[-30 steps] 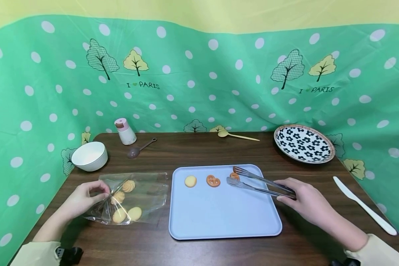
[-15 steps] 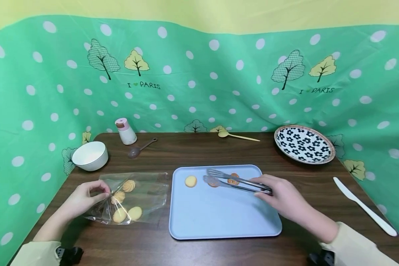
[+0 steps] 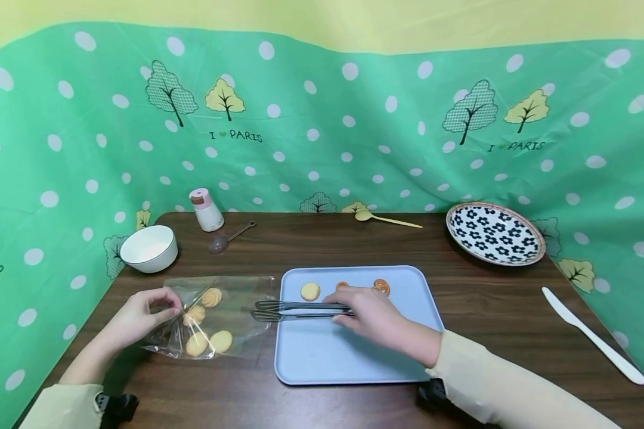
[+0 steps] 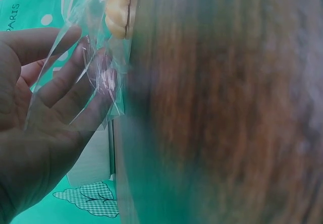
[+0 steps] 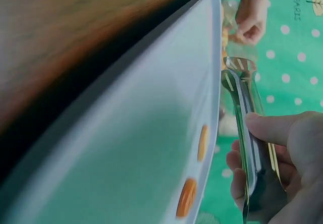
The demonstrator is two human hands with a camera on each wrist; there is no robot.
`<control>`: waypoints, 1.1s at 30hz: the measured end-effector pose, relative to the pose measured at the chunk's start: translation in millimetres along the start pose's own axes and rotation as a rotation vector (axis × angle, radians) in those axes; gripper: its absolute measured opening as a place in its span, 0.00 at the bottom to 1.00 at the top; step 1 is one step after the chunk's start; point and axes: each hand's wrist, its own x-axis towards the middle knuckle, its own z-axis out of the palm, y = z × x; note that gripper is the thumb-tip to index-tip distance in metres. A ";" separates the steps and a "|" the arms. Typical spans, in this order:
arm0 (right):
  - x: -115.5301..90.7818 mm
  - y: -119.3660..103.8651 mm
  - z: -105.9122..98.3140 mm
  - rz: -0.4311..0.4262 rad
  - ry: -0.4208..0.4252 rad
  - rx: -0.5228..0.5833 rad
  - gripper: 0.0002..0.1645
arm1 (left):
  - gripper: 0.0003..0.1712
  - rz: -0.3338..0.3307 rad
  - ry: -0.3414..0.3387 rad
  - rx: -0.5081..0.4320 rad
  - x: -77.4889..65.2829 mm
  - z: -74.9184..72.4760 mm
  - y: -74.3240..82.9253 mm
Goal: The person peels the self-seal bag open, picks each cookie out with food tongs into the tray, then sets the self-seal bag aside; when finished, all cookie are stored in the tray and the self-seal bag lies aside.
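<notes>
My left hand [image 3: 146,319] pinches the gathered edge of a clear plastic bag [image 3: 247,292] between thumb and fingers. Inside lie several cookies [image 3: 221,341], some piped in swirls, some smooth and round. In the left wrist view, the film stretches over the fingers [image 4: 60,90]. My right hand [image 3: 372,316] grips metal tongs [image 3: 306,310] above a light blue tray [image 3: 349,363], their tips over the bag's right end. No food shows between the tips. Along the tray's back lie a round cookie [image 3: 310,291], a pretzel [image 3: 381,287] and another pretzel [image 3: 342,285] partly hidden by the hand.
A white bowl [image 3: 150,250], a pink-capped shaker bottle [image 3: 207,210] and a brown spoon [image 3: 231,237] stand at back left. A yellow spoon [image 3: 389,220] lies at the back edge. On the right are a flower-patterned plate [image 3: 494,232] and a white knife [image 3: 593,335].
My right hand has swept left across the tray with the tongs, from the right-hand pretzel to the bag's end. The tongs' arms are closer together. My left hand keeps its pinch on the bag.
</notes>
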 end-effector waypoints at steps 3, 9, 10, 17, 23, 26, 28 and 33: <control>12.4 -7.8 7.4 -0.023 -0.048 0.017 0.20 | 0.06 -0.010 -0.005 0.004 0.4 -0.3 0.8; 31.0 -20.7 18.9 -0.045 -0.162 0.093 0.21 | 0.07 -0.012 -0.007 0.016 -0.4 -0.5 0.2; 33.5 -21.8 20.1 -0.043 -0.173 0.103 0.21 | 0.07 -0.012 -0.008 0.016 -0.6 -0.5 0.1; 46.4 -26.0 26.4 -0.067 -0.219 0.131 0.24 | 0.08 0.006 -0.001 0.008 -0.8 0.8 0.7; 48.8 -26.0 28.0 -0.116 -0.177 0.063 0.23 | 0.07 0.019 0.006 0.004 0.4 0.7 2.1; 48.9 -23.1 27.9 -0.100 -0.154 0.065 0.21 | 0.07 0.013 -0.002 0.006 0.6 0.2 2.4; 49.1 -20.8 28.1 -0.092 -0.143 0.073 0.21 | 0.07 0.002 -0.007 0.009 0.6 0.0 2.2; 50.2 -20.5 28.4 -0.094 -0.151 0.078 0.23 | 0.08 -0.009 -0.013 0.016 0.6 0.0 1.0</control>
